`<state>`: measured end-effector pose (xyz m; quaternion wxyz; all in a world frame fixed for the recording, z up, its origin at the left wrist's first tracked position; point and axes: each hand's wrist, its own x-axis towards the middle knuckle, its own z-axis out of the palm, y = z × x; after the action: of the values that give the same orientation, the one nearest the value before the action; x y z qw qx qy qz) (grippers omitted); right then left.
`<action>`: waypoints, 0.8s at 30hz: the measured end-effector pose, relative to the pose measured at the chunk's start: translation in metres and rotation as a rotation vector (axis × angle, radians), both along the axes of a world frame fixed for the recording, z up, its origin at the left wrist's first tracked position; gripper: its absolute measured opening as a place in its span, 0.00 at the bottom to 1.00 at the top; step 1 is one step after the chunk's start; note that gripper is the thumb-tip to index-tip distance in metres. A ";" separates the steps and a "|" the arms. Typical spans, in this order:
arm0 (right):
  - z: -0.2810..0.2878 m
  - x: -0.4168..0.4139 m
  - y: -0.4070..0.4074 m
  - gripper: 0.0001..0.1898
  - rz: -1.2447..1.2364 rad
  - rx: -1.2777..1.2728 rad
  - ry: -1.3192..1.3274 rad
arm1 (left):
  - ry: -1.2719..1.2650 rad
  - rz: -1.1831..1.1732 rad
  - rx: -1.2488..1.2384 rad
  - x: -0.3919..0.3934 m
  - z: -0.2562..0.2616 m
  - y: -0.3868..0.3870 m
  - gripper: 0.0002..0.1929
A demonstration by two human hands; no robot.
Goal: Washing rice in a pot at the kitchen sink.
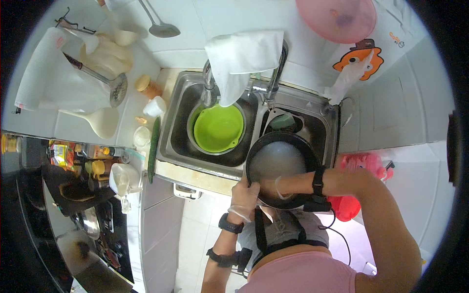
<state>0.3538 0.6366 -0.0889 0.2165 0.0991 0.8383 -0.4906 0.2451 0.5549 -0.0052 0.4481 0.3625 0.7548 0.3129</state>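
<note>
A dark round pan [312, 155] with cloudy whitish liquid [280, 157] in it is tilted over the front edge of the right sink basin. My left hand [244, 197], in a clear disposable glove, grips its near-left rim. Inside the pan, low against the near wall, is my gloved right hand [269, 187]. Its fingers are blurred, so I cannot see whether they hold anything. Behind the pan, a green sponge [283, 121] rests in a light-coloured holder [273, 114] in the right basin [317, 124].
A green plastic basin [219, 128] sits within a metal bowl [190, 126] in the left sink basin [176, 135]. White cloth [245, 55] hangs over the faucet [209, 93]. Left of the sink lie a cucumber [154, 150] and jars [148, 86]. A stove [119, 238] stands farther left.
</note>
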 end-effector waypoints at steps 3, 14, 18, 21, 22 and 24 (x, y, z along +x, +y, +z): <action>-0.020 -0.007 0.021 0.16 0.009 0.222 -0.311 | -0.014 0.007 0.024 0.001 0.002 0.002 0.19; 0.046 0.027 0.059 0.20 0.219 0.526 -0.502 | -0.027 0.071 0.127 0.004 -0.015 0.001 0.22; 0.005 0.063 0.041 0.18 0.414 0.378 -0.466 | -0.112 0.099 0.036 0.012 -0.008 0.009 0.21; -0.021 0.070 0.018 0.18 0.396 0.263 -0.339 | -0.040 0.062 0.036 0.015 -0.002 0.009 0.20; -0.027 0.068 0.011 0.17 0.352 0.227 -0.297 | -0.085 0.072 0.039 0.014 0.000 0.007 0.20; -0.038 0.061 0.000 0.17 0.194 0.149 -0.213 | -0.129 0.079 0.043 0.012 0.000 0.007 0.20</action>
<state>0.4148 0.6367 -0.1264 0.3425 0.0850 0.8503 -0.3904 0.2572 0.5616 -0.0055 0.4755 0.3212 0.7310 0.3692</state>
